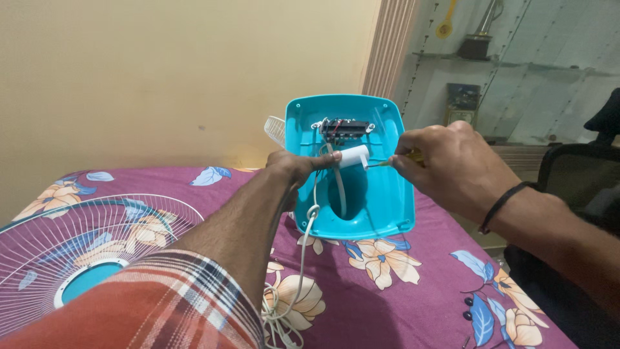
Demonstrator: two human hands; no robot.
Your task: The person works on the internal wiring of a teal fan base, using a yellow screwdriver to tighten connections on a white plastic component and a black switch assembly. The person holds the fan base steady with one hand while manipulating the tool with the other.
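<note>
- The fan base (381, 194) stands tilted on the bed (413, 291), at 12 o'clock from the person.
- A switch block (344, 128) sits in the base near its top edge; a capacitor (353, 156) lies just below it.
- The left hand (294, 167) holds the capacitor from 9 o'clock; the right hand (445, 168), at 3 o'clock, holds a screwdriver (387, 162) touching its end.
- A cord (300, 258) runs from the base toward 6 o'clock.
- A fan grille (84, 252) lies on the bed at 9 o'clock.
- A chair (575, 174) stands at 3 o'clock, off the bed.

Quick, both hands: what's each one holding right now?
Left hand: closed on the white cylinder inside the turquoise fan base.
Right hand: closed on a screwdriver, tip at the cylinder.
</note>
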